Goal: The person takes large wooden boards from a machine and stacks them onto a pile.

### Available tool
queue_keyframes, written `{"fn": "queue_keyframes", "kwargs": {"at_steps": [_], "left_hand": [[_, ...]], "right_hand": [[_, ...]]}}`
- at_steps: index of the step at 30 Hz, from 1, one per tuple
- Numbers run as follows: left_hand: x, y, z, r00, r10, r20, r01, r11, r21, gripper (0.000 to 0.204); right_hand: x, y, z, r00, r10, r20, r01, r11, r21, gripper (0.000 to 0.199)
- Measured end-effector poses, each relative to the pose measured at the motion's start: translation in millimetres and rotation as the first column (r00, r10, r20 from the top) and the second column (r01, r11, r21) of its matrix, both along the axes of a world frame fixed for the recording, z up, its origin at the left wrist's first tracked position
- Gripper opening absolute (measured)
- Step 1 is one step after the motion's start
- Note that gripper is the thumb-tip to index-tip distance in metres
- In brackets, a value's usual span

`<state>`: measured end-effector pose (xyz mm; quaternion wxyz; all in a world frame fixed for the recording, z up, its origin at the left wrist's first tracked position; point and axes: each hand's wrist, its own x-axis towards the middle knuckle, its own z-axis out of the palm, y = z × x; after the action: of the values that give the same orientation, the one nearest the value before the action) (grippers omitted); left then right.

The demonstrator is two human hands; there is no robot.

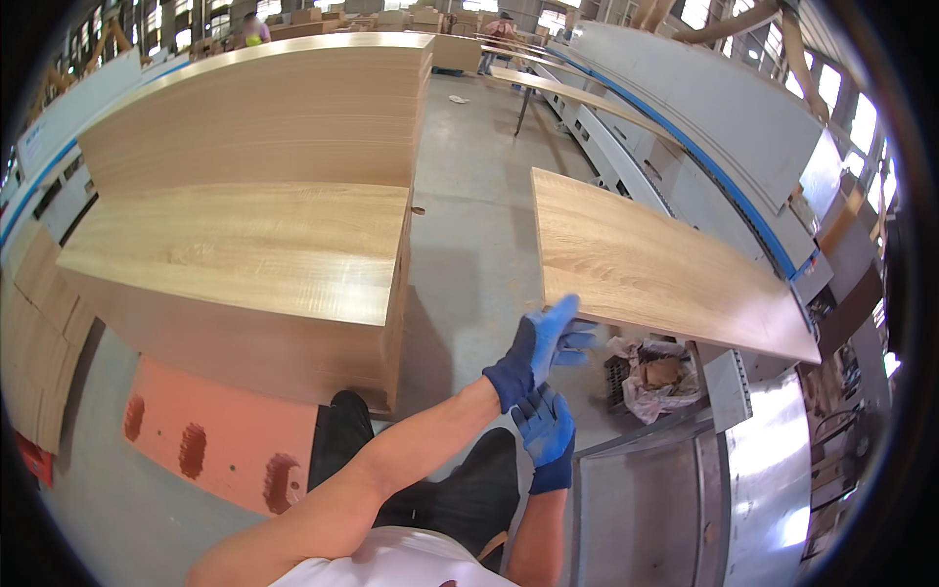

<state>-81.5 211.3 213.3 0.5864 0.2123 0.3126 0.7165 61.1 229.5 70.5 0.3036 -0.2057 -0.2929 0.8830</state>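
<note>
Floor [469, 205]; stack [245, 249] left; board [655, 259] right

The machine [709, 191] at right carries a wood-grain board [655, 259]; the grey floor [469, 235] bears a far white scrap [458, 99].

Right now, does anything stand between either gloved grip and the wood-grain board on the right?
Nothing visible stands between the left grip and the wood-grain board: that grip overlaps the board's near left corner in view, though contact is unclear. From the right grip, the left grip lies partly in the way, just ahead.
</note>
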Motion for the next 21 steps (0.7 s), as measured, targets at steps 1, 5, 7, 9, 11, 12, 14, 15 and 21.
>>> {"fn": "queue_keyframes", "kwargs": {"at_steps": [1, 5, 7, 9, 11, 12, 14, 15, 21], "left_hand": [[-9, -1, 4, 0.999, 0.014, 0.044, -0.012, 0.999, -0.035, 0.052], [-33, 14, 0, 0.998, 0.065, -0.025, -0.067, 0.995, -0.078, 0.047], [-14, 3, 4, 0.994, 0.109, -0.032, -0.110, 0.993, -0.038, 0.040], [-10, -31, -1, 0.994, 0.108, 0.001, -0.108, 0.994, 0.006, 0.041], [-15, -81, 2, 0.993, 0.116, -0.021, -0.116, 0.993, 0.028, 0.041], [-20, -105, 1, 0.992, 0.128, -0.022, -0.129, 0.992, -0.015, 0.041], [-38, -150, -10, 0.982, 0.183, -0.055, -0.181, 0.983, 0.036, 0.040], [-42, -171, -5, 0.948, 0.306, -0.089, -0.304, 0.952, 0.026, 0.038], [-114, -313, -26, 0.530, 0.843, -0.087, -0.847, 0.532, -0.002, 0.034]], "right_hand": [[4, 0, 4, 1.000, -0.019, 0.023, 0.019, 1.000, -0.003, 0.045], [8, -4, 13, 0.997, -0.047, 0.066, 0.049, 0.998, -0.034, 0.050], [19, 2, 16, 0.998, -0.058, 0.024, 0.059, 0.996, -0.060, 0.049], [33, 8, 28, 0.997, -0.043, -0.070, 0.043, 0.999, -0.004, 0.049], [51, 19, 38, 0.968, -0.065, -0.243, 0.072, 0.997, 0.019, 0.049], [65, 26, 49, 0.940, -0.105, -0.326, 0.128, 0.991, 0.049, 0.050], [106, 39, 70, 0.898, -0.252, -0.361, 0.307, 0.946, 0.105, 0.053], [135, 44, 79, 0.870, -0.373, -0.324, 0.435, 0.889, 0.144, 0.056], [207, 82, 110, 0.714, -0.668, -0.209, 0.695, 0.712, 0.098, 0.068]]}}
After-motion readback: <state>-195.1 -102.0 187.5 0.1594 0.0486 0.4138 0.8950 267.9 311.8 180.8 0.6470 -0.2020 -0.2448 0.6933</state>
